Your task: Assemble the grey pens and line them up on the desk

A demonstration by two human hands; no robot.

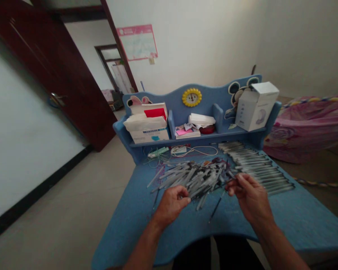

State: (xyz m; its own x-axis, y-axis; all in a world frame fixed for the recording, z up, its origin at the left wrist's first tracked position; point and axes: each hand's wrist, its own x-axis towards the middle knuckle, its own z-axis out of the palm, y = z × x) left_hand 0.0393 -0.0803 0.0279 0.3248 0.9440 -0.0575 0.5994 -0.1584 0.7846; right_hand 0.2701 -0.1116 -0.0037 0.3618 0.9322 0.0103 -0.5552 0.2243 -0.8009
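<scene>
A loose heap of pen parts [195, 176], translucent barrels mixed with dark pieces, lies on the blue desk. My left hand [173, 204] is at the near left edge of the heap, thumb and fingers curled together; whatever they may hold is hidden. At the right side of the heap, my right hand [249, 193] pinches a small dark pen part [233, 177] between thumb and fingers. A thin dark pen refill [216, 210] lies on the desk between my hands. Beyond my right hand, assembled-looking pens [259, 167] lie side by side in a long row.
The blue desk [124, 228] has a raised shelf holding a mask box [149, 135], papers [187, 131] and a white carton [256, 107]. A power strip [158, 152] and white cable [204, 150] lie below it. A dark red door [45, 67] stands at left.
</scene>
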